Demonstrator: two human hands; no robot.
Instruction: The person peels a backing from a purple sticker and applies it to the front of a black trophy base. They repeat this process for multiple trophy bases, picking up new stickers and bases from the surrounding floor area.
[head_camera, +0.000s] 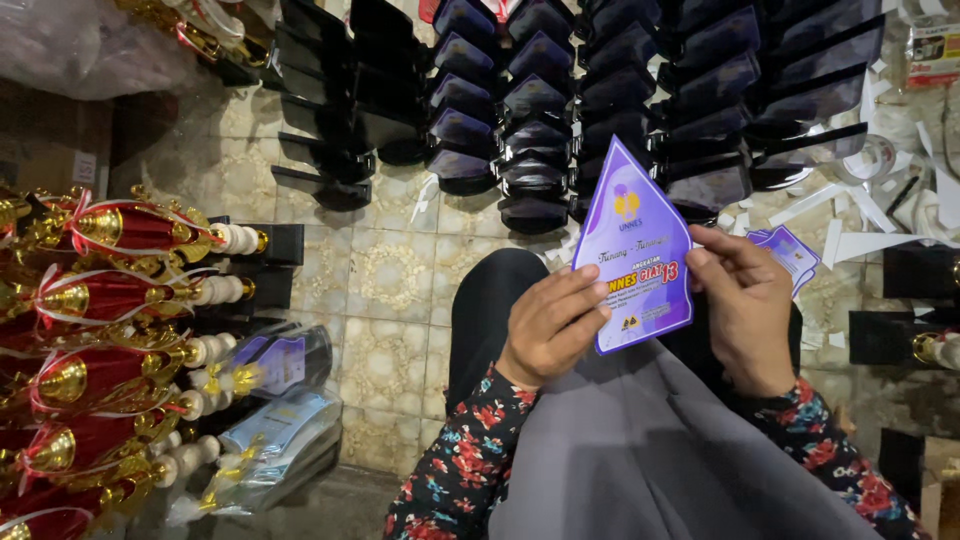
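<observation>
Both hands hold a glossy purple sticker (634, 255), pointed at the top like a leaf, above the lap. The left hand (548, 322) pinches its left edge; the right hand (745, 300) grips its right edge. Beyond, shiny black plaques (560, 100) stand in rows on patterned tiles (390, 270). Red-and-gold trophies (100, 300) lie at left, white paper strips (860, 215) at right.

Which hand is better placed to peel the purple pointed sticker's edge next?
Probably the right hand: its fingertips pinch the upper right edge of the purple pointed sticker. The left hand supports the lower left edge from behind.
</observation>
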